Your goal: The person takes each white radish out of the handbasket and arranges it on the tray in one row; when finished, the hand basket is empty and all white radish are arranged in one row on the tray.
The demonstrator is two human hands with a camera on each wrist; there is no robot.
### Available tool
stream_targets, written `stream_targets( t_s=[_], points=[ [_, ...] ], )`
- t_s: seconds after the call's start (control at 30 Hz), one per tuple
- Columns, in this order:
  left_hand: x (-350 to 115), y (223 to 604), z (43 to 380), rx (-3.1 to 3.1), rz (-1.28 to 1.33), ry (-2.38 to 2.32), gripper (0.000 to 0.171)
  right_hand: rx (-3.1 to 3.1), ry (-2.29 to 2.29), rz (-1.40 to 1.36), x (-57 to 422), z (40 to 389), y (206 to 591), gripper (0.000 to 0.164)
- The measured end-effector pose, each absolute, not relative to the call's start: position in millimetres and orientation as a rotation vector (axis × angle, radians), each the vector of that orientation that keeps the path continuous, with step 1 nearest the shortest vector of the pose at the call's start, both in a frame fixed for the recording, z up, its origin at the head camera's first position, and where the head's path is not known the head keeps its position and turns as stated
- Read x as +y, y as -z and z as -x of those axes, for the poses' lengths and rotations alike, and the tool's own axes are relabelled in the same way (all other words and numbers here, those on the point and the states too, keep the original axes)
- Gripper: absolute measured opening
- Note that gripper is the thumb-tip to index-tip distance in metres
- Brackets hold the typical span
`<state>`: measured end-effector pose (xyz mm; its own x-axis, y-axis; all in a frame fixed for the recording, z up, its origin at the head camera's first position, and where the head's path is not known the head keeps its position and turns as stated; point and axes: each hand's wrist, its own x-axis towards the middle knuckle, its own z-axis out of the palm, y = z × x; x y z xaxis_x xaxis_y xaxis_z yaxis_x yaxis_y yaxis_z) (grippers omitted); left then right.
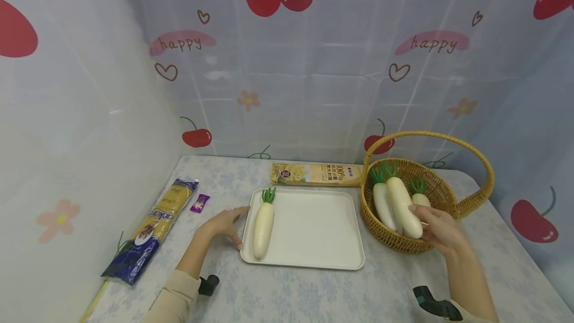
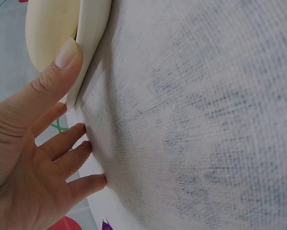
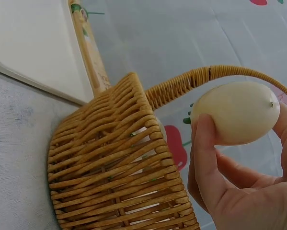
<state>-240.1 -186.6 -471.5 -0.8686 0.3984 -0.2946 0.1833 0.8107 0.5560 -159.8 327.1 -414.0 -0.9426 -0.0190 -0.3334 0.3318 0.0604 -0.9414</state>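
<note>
While the right hand (image 1: 443,228) pinches a white radish (image 1: 403,207) over the woven basket (image 1: 399,246), two more radishes (image 1: 382,204) sit inside. Beside the basket is a white tray (image 1: 314,228) with another radish (image 1: 263,229). The left hand (image 1: 221,224), fingers spread wide, has its thumb on the tray's left edge. A yellow noodle pack (image 1: 309,174) lies behind the tray on the bench (image 1: 287,295).

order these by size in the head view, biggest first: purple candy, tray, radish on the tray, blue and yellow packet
1. Tray
2. Packet
3. Radish on the tray
4. Candy
</note>
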Motion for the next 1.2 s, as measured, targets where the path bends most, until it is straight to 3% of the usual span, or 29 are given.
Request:
stream_targets(
  t_s=[0.1,0.27,0.33,0.57,0.73,1.0,1.1,1.2],
  points=[
    [-187,471,240,2.593,-0.438,-0.733,0.11,2.09,1.966,-0.298,324,156,415,0.061],
    [-187,471,241,2.591,-0.435,-0.731,0.11,2.065,2.023,-0.266,320,150,416,0.019],
    [-187,471,242,2.59,-0.431,-0.729,0.11,2.064,2.036,-0.247,318,148,417,0.01],
    [-187,472,243,2.583,-0.432,-0.726,0.11,2.063,2.064,-0.219,310,142,419,0.013],
    [-187,472,242,2.581,-0.434,-0.725,0.11,2.095,2.026,-0.201,305,139,418,0.041],
    [-186,471,241,2.591,-0.433,-0.734,0.11,2.07,2.062,-0.159,293,137,414,0.013],
    [-186,471,240,2.59,-0.428,-0.74,0.11,2.054,2.071,-0.138,289,137,413,0.015],
    [-186,470,239,2.589,-0.421,-0.742,0.11,2.066,2.067,-0.13,283,137,411,0.031]
  ],
)
